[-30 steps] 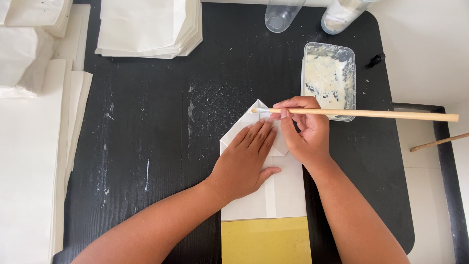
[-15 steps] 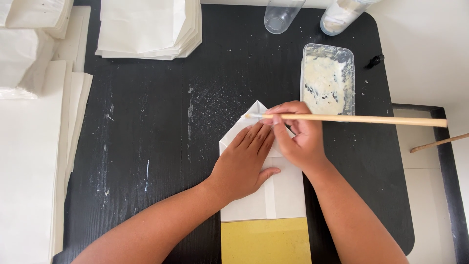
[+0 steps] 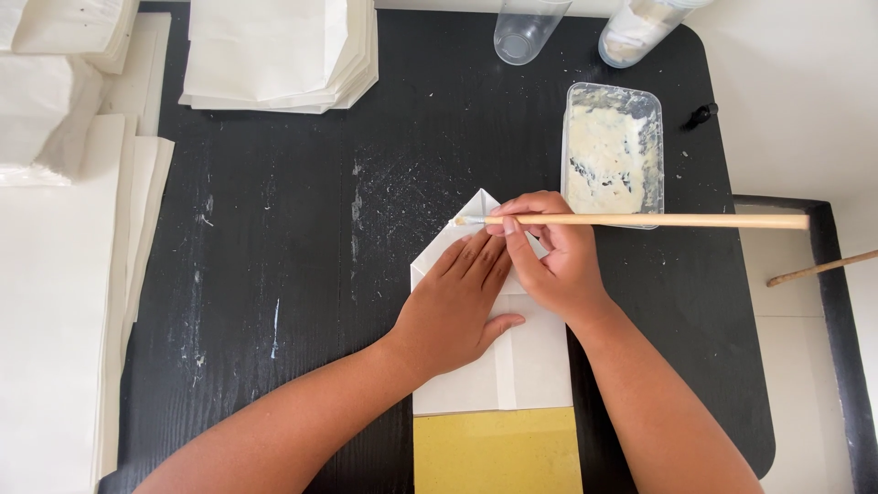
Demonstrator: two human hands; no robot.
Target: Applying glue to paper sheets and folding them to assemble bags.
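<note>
Left hand (image 3: 457, 306) presses flat, fingers spread, on the white folded bag (image 3: 512, 366) at the near middle of the black surface (image 3: 274, 274). Right hand (image 3: 553, 261) grips a wooden stick (image 3: 658, 220), tip at the bag's far point. Paste tray (image 3: 611, 151) just beyond; white bag stacks (image 3: 274, 55) far left.

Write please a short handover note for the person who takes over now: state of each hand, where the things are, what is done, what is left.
Left hand: flat, pressing the folded white paper bag on the black table.
Right hand: grips the long wooden stick, its tip on the bag's pointed flap.
Clear plastic tray of white paste: beside the stick, behind the right hand.
Done: bag bottom folded to a point.
Left: flap not yet pressed shut.
</note>
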